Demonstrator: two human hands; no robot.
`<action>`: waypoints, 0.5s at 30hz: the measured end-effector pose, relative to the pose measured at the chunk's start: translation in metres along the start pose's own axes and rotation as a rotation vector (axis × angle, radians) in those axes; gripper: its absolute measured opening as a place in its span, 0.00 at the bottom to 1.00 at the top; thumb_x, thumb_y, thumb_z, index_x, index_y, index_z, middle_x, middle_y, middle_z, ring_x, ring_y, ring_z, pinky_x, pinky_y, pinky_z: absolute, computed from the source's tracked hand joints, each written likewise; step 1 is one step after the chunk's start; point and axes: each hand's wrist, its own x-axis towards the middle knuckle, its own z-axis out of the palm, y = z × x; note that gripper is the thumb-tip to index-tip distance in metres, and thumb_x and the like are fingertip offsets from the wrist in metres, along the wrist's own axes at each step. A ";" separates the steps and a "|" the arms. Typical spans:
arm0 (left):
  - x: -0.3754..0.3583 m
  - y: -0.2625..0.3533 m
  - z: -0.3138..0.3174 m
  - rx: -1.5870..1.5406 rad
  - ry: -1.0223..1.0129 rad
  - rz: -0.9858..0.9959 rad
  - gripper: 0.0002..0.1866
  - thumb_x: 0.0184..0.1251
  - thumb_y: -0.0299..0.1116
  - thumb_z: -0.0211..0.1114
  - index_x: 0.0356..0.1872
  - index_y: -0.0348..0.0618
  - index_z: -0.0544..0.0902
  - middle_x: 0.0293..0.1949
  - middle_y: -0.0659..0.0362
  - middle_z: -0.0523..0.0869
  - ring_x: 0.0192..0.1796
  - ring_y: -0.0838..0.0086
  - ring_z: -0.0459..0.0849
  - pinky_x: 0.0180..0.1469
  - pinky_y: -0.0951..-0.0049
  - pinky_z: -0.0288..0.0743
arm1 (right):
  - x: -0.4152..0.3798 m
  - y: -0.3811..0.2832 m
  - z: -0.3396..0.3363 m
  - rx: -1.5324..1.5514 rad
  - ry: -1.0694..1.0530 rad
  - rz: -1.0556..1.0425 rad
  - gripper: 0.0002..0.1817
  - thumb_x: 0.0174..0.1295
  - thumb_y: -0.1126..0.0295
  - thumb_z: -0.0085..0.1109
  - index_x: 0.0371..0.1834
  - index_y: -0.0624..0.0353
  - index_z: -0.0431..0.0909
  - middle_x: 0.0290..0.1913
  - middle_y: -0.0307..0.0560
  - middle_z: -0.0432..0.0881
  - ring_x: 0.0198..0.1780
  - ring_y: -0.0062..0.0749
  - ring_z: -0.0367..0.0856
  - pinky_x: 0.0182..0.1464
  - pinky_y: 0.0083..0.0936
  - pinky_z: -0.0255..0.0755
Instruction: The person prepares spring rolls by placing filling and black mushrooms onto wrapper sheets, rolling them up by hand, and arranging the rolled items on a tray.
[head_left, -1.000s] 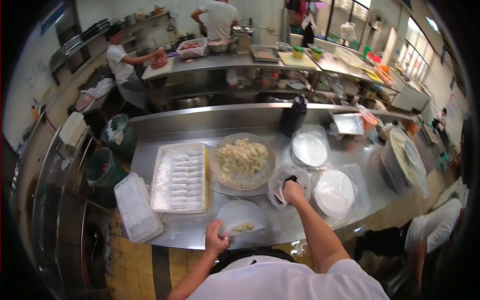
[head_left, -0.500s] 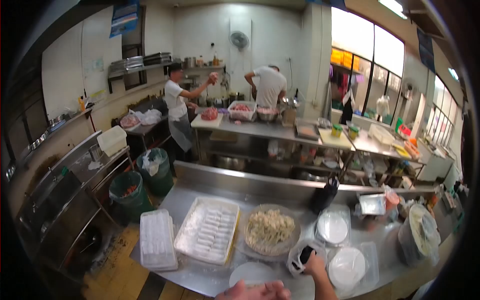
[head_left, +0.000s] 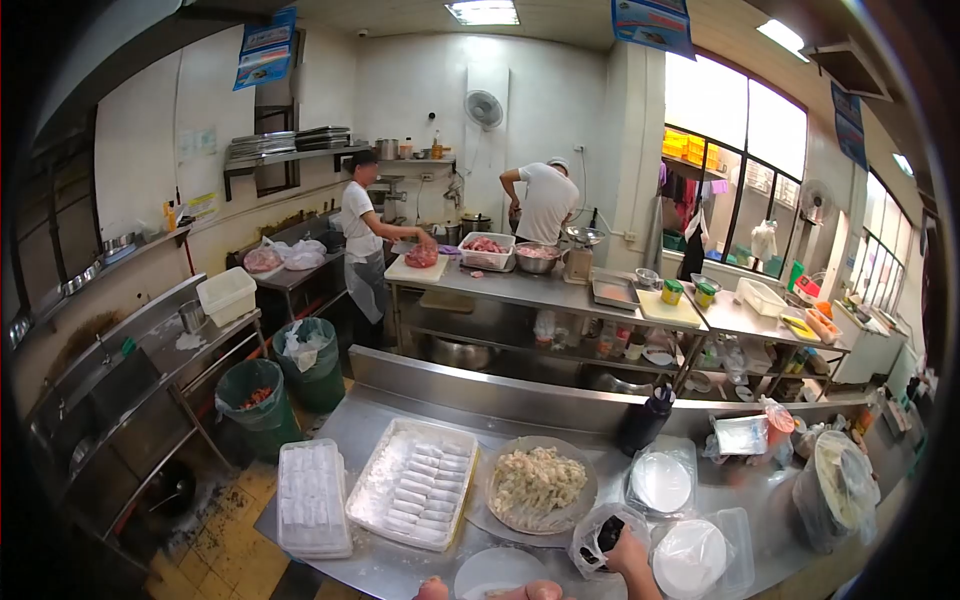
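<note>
My right hand (head_left: 627,556) reaches to a small container wrapped in clear plastic (head_left: 590,535), which has something black inside. Its fingertips are hidden there. At the bottom edge, only the tips of my left hand (head_left: 535,590) show, the rest being cut off, just below a round white plate (head_left: 498,570). Whether that hand holds anything I cannot make out. Beyond the plate is a bowl of pale chunky filling (head_left: 540,475). A white tray (head_left: 352,510) to its left holds several floured white rolls (head_left: 425,490).
Lidded containers of rolls (head_left: 312,500) are stacked at the table's left end. Round white stacks (head_left: 690,558) in plastic lie at right, near a black bottle (head_left: 648,420) and a plastic-lined tub (head_left: 840,475). Two people work behind the raised metal edge (head_left: 500,378), with raw meat (head_left: 422,255) on their counter.
The camera view has tilted up, so my left hand has sunk mostly out of frame. My right hand stays at the plastic-wrapped container. One person's raised arm has lowered to the meat.
</note>
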 end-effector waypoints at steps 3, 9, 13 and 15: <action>-0.001 0.002 0.000 0.002 -0.008 0.000 0.46 0.66 0.70 0.76 0.74 0.47 0.76 0.67 0.51 0.75 0.77 0.52 0.73 0.81 0.43 0.69 | -0.009 -0.007 -0.015 -0.015 -0.009 0.031 0.46 0.56 0.63 0.71 0.78 0.72 0.67 0.54 0.72 0.91 0.60 0.65 0.91 0.64 0.49 0.83; -0.001 0.006 0.000 0.000 -0.008 0.003 0.46 0.67 0.70 0.76 0.74 0.47 0.76 0.67 0.51 0.75 0.77 0.52 0.73 0.82 0.43 0.69 | -0.002 -0.002 -0.016 -0.092 -0.070 0.071 0.24 0.56 0.64 0.68 0.56 0.62 0.89 0.57 0.67 0.92 0.61 0.61 0.91 0.67 0.47 0.83; -0.001 0.009 0.000 -0.001 -0.014 -0.002 0.46 0.67 0.69 0.76 0.74 0.47 0.76 0.67 0.51 0.75 0.77 0.52 0.72 0.82 0.43 0.69 | -0.003 -0.001 -0.018 -0.106 -0.070 0.059 0.23 0.55 0.63 0.68 0.53 0.60 0.91 0.57 0.66 0.92 0.62 0.59 0.91 0.66 0.46 0.84; -0.001 0.009 -0.001 0.007 -0.013 -0.004 0.45 0.67 0.69 0.76 0.74 0.47 0.76 0.67 0.51 0.75 0.77 0.52 0.72 0.82 0.43 0.69 | -0.002 -0.003 -0.018 -0.105 -0.062 0.044 0.23 0.55 0.63 0.68 0.54 0.60 0.91 0.57 0.66 0.92 0.61 0.58 0.91 0.66 0.46 0.84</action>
